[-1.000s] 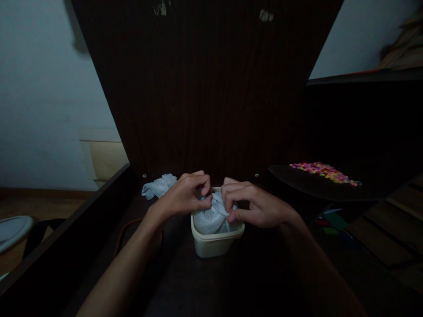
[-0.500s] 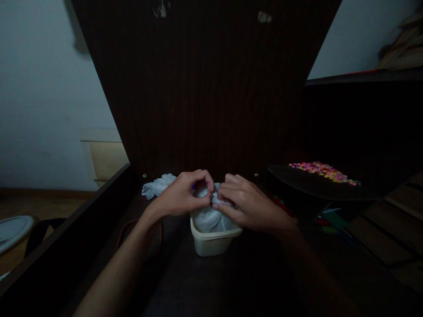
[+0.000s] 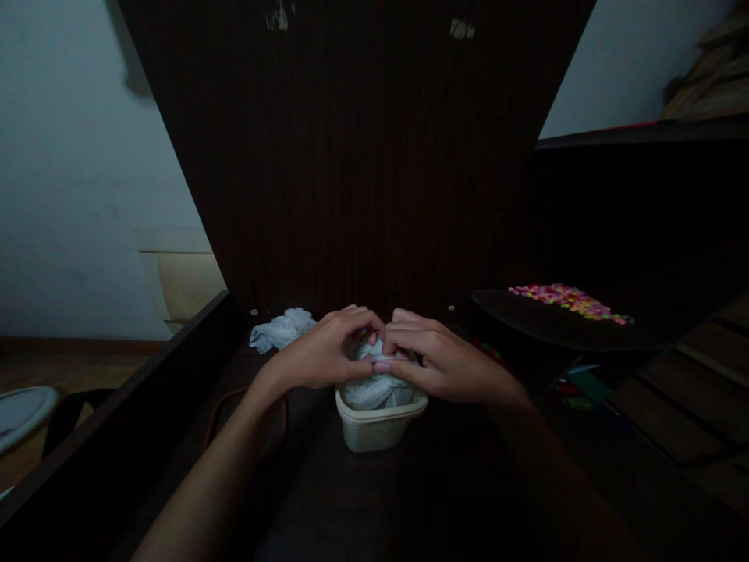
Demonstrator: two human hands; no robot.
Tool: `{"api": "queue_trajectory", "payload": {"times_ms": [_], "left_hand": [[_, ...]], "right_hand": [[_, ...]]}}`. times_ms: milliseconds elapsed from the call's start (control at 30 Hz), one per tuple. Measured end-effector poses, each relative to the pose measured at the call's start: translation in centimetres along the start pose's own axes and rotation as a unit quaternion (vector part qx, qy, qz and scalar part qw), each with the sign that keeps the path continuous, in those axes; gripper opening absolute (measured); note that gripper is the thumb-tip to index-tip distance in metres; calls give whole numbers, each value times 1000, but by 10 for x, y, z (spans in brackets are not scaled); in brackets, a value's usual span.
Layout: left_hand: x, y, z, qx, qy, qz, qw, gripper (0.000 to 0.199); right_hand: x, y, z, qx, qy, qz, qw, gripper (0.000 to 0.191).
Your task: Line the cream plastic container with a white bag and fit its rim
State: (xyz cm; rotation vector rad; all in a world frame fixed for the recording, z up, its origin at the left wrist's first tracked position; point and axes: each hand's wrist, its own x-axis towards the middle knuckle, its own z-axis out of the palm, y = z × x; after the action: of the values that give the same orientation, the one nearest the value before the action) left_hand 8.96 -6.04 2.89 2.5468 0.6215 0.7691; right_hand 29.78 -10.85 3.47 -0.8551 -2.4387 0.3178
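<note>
A small cream plastic tub (image 3: pixel 378 433) stands on the dark wooden surface, with a crumpled whitish plastic bag (image 3: pixel 378 393) filling its inside. Over the tub's opening, my left hand (image 3: pixel 331 347) curls its thumb and fingers on the bag from the left. From the right, my right hand (image 3: pixel 430 351) pinches the bag, its thumb meeting the left fingertips at the middle. What lies inside the bag is hidden. Behind my left wrist lies another crumpled whitish plastic bag (image 3: pixel 281 329), apart from the tub.
A dark upright panel (image 3: pixel 363 156) rises behind the tub. At right, a rounded dark shelf (image 3: pixel 527 320) carries a string of small pink, red and yellow pieces (image 3: pixel 570 303). A brown-rimmed item (image 3: pixel 216 414) lies under my left forearm. A low ledge (image 3: pixel 134 382) borders the left side.
Both hands have stayed at the tub, fingers shifting slightly on the bag. The bag's gathered top now looks more pressed down and bunched. The view has moved a little.
</note>
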Motion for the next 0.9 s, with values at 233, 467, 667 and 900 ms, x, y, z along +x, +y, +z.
{"api": "queue_trajectory", "payload": {"times_ms": [233, 467, 667, 900], "left_hand": [[1, -7, 2, 0, -13, 24, 1000, 18], [3, -15, 4, 28, -4, 50, 998, 11], [6, -27, 7, 24, 55, 37, 998, 11], [2, -22, -1, -61, 34, -35, 997, 10]], "right_hand": [[-2, 5, -3, 49, -30, -26, 998, 20], [-2, 11, -7, 66, -69, -76, 993, 21], [-8, 1, -17, 87, -109, -97, 986, 24], [-17, -8, -28, -53, -46, 38, 997, 15]]}}
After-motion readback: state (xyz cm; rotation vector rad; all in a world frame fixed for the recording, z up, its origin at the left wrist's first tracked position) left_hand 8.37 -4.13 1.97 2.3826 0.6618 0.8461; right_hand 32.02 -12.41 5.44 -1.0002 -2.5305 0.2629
